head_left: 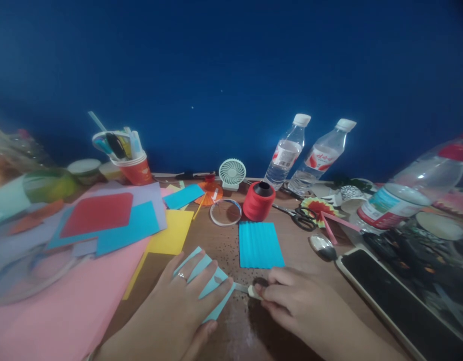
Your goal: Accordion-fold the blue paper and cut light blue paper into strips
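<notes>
left hand (186, 296) lies flat, pinning the light blue paper strip (207, 283); right hand (291, 301) pinches a small white glue stick (250, 291), gluing its edge; folding likely needs steadiness.

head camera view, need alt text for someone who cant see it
A person's left hand presses a light blue paper piece flat on a brown table while the right hand pinches a small whitish tool at the paper's edge. Beyond lie a pleated blue sheet, red thread spool, scissors and two water bottles.
</notes>
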The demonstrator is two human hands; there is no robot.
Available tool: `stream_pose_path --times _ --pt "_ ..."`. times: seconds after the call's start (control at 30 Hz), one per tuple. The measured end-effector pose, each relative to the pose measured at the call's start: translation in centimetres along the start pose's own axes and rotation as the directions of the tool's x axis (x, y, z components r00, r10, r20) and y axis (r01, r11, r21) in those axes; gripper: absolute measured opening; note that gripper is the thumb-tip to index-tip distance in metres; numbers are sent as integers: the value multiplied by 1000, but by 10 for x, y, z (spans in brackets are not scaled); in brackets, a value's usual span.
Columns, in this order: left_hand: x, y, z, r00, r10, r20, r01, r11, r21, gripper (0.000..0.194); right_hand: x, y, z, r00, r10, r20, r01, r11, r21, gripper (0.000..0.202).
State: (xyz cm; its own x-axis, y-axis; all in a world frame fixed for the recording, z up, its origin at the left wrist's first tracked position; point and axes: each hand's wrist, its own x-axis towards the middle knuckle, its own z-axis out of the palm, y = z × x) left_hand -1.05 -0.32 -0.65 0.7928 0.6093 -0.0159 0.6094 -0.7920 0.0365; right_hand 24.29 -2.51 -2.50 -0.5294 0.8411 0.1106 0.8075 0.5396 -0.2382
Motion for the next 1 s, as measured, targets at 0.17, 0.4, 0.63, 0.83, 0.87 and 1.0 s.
stream_pose_path --times 0.17,0.4,0.63,0.83,0.87,1.0 --pt "0 0 -1 1000 6 5 -5 1000 -12 55 1 0 1 1000 -2 -19 2 1000 5 13" --pt "1 1 -4 999 -8 39 10 999 -54 55 7 -3 3 999 14 -32 -14 1000 -11 13" --pt "0 0 -10 999 -22 47 26 995 -99 57 8 -5 2 999 31 -31 -31 999 -9 11" --pt "1 -2 -11 999 19 47 -14 996 -93 61 2 -2 1 1000 19 1 -19 1000 15 13" --pt "0 -2 -9 1000 13 28 -11 997 -74 60 1 -1 1 1000 12 0 -12 1000 19 13" --pt "-3 -3 3 995 -36 -88 37 999 19 53 -1 2 2 1000 -5 -20 5 1000 9 13"
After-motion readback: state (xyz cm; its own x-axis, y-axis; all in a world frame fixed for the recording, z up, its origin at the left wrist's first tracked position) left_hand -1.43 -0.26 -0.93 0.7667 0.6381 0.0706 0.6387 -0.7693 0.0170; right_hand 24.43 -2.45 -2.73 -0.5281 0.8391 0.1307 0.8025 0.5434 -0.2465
